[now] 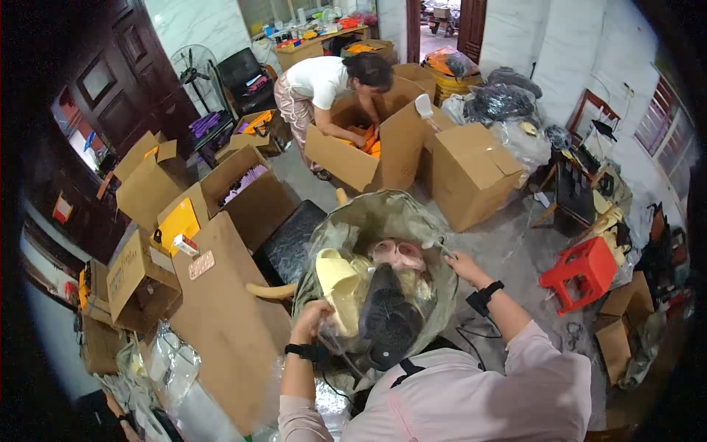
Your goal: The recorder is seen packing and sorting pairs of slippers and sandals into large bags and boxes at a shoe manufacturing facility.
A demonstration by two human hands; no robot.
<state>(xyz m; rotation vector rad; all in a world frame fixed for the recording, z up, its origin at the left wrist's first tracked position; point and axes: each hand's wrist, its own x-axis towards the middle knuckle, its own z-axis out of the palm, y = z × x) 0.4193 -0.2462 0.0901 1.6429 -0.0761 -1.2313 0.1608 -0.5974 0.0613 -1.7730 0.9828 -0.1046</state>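
Observation:
A large grey-green woven sack (pixel 445 306) stands wide-mouthed in front of me. Inside it lie a pale yellow slipper (pixel 337 283), a dark grey slipper (pixel 388 313) and a pair of pink slippers (pixel 398 254), some wrapped in clear plastic. On the right, my right hand (pixel 469 269) is closed around the sack's rim. At the near left, my left hand (pixel 313 317) is closed at the rim, close to the yellow slipper. Its fingertips are partly hidden, but sack cloth appears to be in its grip.
Across the room, a person (pixel 320 88) bends over an open carton (pixel 401 147) holding orange things. A closed carton (pixel 471 177) stands to its right. Cardboard (pixel 221 317) lies left of the sack, beside a black-seated chair (pixel 291 232). A red stool (pixel 582 274) is at right.

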